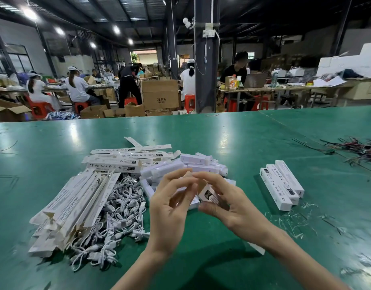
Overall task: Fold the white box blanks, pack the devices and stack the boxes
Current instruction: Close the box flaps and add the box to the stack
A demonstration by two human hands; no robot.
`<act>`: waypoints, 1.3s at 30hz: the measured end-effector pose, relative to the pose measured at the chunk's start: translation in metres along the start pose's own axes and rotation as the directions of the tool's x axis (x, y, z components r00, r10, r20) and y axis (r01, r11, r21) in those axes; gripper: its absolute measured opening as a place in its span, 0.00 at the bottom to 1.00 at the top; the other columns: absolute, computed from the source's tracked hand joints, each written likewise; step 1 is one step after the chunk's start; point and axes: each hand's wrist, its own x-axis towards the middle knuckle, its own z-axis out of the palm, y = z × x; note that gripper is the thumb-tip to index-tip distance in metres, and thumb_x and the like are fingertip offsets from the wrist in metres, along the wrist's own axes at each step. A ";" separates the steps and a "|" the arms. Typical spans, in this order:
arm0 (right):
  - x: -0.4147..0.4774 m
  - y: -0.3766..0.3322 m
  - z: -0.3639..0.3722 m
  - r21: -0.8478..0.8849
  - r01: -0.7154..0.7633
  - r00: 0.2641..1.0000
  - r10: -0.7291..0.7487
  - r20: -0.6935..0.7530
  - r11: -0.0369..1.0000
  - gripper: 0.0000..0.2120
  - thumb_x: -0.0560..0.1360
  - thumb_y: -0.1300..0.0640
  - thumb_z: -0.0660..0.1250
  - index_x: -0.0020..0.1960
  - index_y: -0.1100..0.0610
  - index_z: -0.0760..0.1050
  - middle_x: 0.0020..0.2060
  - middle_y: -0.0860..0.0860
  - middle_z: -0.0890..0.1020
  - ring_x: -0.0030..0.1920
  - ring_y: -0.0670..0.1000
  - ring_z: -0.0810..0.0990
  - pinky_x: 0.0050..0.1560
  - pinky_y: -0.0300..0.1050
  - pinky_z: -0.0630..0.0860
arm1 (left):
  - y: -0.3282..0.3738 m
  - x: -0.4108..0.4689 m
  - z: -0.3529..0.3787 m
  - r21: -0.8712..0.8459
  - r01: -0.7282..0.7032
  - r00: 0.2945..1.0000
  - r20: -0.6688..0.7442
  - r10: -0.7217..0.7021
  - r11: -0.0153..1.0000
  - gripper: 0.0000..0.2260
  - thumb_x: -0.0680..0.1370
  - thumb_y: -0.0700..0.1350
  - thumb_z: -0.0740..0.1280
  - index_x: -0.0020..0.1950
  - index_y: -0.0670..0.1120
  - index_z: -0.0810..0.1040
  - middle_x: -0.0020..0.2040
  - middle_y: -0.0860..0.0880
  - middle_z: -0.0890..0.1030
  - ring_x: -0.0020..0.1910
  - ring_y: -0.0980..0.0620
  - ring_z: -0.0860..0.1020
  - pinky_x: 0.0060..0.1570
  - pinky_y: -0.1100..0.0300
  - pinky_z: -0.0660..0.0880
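Both my hands meet above the green table [232, 139], working the end of a white box [209, 195]. My right hand [228, 204] grips the box, thumb below and fingers curled over its top. My left hand [172, 204] pinches the box's end flap with its fingertips. The far end of the box pokes out under my right forearm. Flat white box blanks [75, 201] lie piled at the left. A heap of white devices [188, 166] sits behind my hands. Three packed boxes [281, 185] lie side by side at the right.
White coiled cables [121, 210] lie heaped between the blanks and my left hand. Coloured wires [360, 151] spread at the far right edge, with plastic scraps [293, 218] near the packed boxes. Beyond the table, people sit at benches among cardboard cartons [160, 95].
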 end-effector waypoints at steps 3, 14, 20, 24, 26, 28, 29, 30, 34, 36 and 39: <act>-0.001 0.000 -0.001 0.066 -0.022 0.999 0.024 -0.023 0.998 0.22 0.76 0.56 0.69 0.66 0.42 0.68 0.46 0.43 0.81 0.33 0.39 0.70 0.37 0.32 0.68 | 0.001 0.002 0.000 -0.153 0.129 0.991 -0.024 -0.134 0.980 0.14 0.72 0.38 0.71 0.55 0.47 0.72 0.45 0.44 0.82 0.46 0.52 0.82 0.45 0.64 0.77; -0.002 0.009 0.002 -0.032 -0.046 0.999 0.045 -0.023 0.998 0.13 0.77 0.55 0.68 0.56 0.42 0.70 0.30 0.39 0.71 0.27 0.41 0.63 0.30 0.30 0.60 | -0.005 0.005 -0.001 -0.468 0.536 0.819 0.086 -0.568 0.703 0.14 0.63 0.39 0.74 0.48 0.44 0.82 0.47 0.45 0.85 0.46 0.52 0.83 0.44 0.63 0.80; -0.003 0.018 0.003 -0.144 -0.090 0.995 0.095 0.029 0.986 0.12 0.78 0.44 0.62 0.58 0.33 0.63 0.28 0.42 0.69 0.29 0.43 0.64 0.31 0.34 0.61 | -0.004 0.005 0.001 -0.516 0.559 0.783 0.071 -0.617 0.649 0.15 0.63 0.35 0.71 0.49 0.43 0.82 0.44 0.45 0.85 0.42 0.55 0.83 0.40 0.65 0.79; -0.005 0.020 0.004 -0.218 -0.052 0.998 0.060 0.033 0.975 0.11 0.79 0.41 0.60 0.59 0.35 0.64 0.29 0.39 0.71 0.29 0.42 0.67 0.32 0.32 0.62 | -0.005 0.002 0.000 -0.374 0.534 0.816 -0.007 -0.578 0.758 0.11 0.64 0.39 0.74 0.45 0.44 0.83 0.40 0.47 0.85 0.39 0.55 0.82 0.39 0.66 0.78; -0.005 0.020 0.004 -0.238 -0.023 0.999 0.030 0.030 0.971 0.10 0.80 0.44 0.60 0.60 0.39 0.65 0.31 0.34 0.73 0.30 0.40 0.69 0.33 0.28 0.64 | -0.004 -0.001 0.002 -0.243 0.490 0.861 -0.014 -0.508 0.837 0.06 0.67 0.43 0.74 0.42 0.46 0.85 0.42 0.46 0.86 0.42 0.54 0.83 0.44 0.65 0.78; -0.004 0.020 0.004 -0.247 -0.020 1.000 0.023 0.011 0.969 0.10 0.80 0.42 0.59 0.59 0.35 0.63 0.32 0.33 0.74 0.30 0.40 0.70 0.32 0.28 0.64 | -0.002 -0.004 0.003 -0.227 0.464 0.881 0.012 -0.473 0.857 0.06 0.68 0.46 0.75 0.44 0.49 0.87 0.44 0.46 0.86 0.46 0.53 0.83 0.47 0.64 0.78; -0.004 0.020 0.003 -0.251 -0.024 1.000 0.024 0.000 0.968 0.10 0.79 0.41 0.59 0.60 0.33 0.62 0.33 0.34 0.74 0.30 0.41 0.70 0.32 0.28 0.64 | -0.001 -0.005 0.003 -0.248 0.456 0.886 0.032 -0.464 0.855 0.06 0.69 0.45 0.75 0.45 0.49 0.87 0.46 0.46 0.86 0.47 0.52 0.84 0.47 0.64 0.78; -0.004 0.020 0.003 -0.257 -0.028 1.000 0.026 -0.009 0.966 0.11 0.79 0.39 0.58 0.60 0.32 0.62 0.34 0.35 0.75 0.30 0.41 0.70 0.32 0.29 0.65 | -0.001 -0.006 0.004 -0.266 0.447 0.891 0.047 -0.452 0.854 0.06 0.71 0.44 0.75 0.47 0.49 0.87 0.47 0.45 0.86 0.48 0.51 0.84 0.47 0.64 0.78; -0.004 0.018 0.005 -0.276 -0.035 0.999 0.030 -0.024 0.960 0.12 0.78 0.39 0.59 0.59 0.35 0.59 0.42 0.36 0.78 0.32 0.41 0.73 0.34 0.30 0.67 | -0.002 -0.006 0.006 -0.233 0.431 0.895 -0.011 -0.446 0.872 0.08 0.72 0.40 0.72 0.45 0.52 0.87 0.46 0.47 0.86 0.48 0.52 0.84 0.46 0.66 0.78; -0.004 0.017 0.006 -0.283 -0.055 0.998 0.048 -0.030 0.957 0.15 0.77 0.38 0.58 0.59 0.37 0.56 0.47 0.38 0.78 0.34 0.41 0.74 0.37 0.33 0.70 | -0.003 -0.004 0.006 -0.251 0.454 0.880 -0.020 -0.474 0.855 0.07 0.70 0.41 0.73 0.45 0.50 0.87 0.46 0.46 0.86 0.48 0.50 0.84 0.47 0.64 0.79; -0.005 0.016 0.005 -0.332 -0.078 0.997 0.074 -0.023 0.940 0.16 0.78 0.38 0.58 0.60 0.38 0.55 0.47 0.40 0.78 0.36 0.44 0.75 0.43 0.46 0.76 | -0.004 -0.004 0.005 -0.287 0.483 0.867 0.022 -0.498 0.827 0.11 0.66 0.47 0.74 0.46 0.47 0.87 0.47 0.44 0.86 0.49 0.46 0.84 0.49 0.60 0.80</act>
